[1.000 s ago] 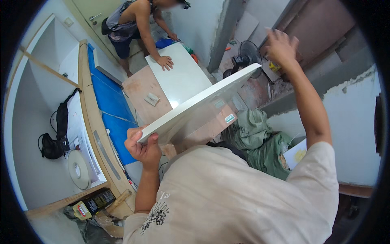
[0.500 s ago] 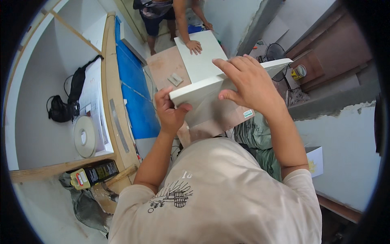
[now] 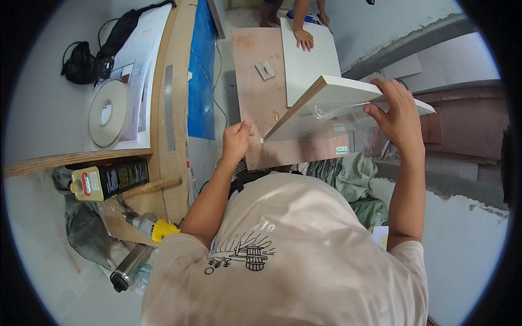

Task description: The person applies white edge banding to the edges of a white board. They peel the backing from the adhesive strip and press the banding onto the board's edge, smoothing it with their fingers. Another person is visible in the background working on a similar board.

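Right hand (image 3: 400, 117) grips tilted panel (image 3: 343, 93), not laid flat; left hand (image 3: 236, 143) half-curled nearby, contents unclear. White sheet (image 3: 309, 68) lies flat on brown board (image 3: 253, 98).

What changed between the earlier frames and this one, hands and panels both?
The right hand, earlier raised clear, has come down and taken hold of the tilted white panel by its upper edge. The left hand has let go of it. The panel has turned, baring a brown layered edge. Unchanged: the co-worker's hand on the flat white panel, the small block on the pinkish board.
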### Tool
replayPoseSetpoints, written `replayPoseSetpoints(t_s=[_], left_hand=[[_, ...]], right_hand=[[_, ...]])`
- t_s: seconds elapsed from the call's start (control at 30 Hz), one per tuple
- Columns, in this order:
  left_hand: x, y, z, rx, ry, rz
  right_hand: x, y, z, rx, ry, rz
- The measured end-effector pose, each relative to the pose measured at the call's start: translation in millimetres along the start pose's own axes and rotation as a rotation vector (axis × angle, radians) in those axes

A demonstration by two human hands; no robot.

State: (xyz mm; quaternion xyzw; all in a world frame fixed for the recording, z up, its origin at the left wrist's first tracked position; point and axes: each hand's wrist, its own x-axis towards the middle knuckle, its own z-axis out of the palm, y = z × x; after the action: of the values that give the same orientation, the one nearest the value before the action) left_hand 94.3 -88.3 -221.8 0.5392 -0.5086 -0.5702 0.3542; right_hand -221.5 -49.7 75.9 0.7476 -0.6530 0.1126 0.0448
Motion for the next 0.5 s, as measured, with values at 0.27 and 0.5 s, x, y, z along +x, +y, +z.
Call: replayPoseSetpoints(t_s=[0.27, 0.5], left_hand=[[7, 12, 11, -0.003, -0.023, 0.162], [-8, 102, 28, -0.146, -0.342, 0.618]], right_hand=[[-8, -1, 5, -0.041, 0.120, -0.092], [-40, -10, 6, -0.055, 0.205, -0.091]])
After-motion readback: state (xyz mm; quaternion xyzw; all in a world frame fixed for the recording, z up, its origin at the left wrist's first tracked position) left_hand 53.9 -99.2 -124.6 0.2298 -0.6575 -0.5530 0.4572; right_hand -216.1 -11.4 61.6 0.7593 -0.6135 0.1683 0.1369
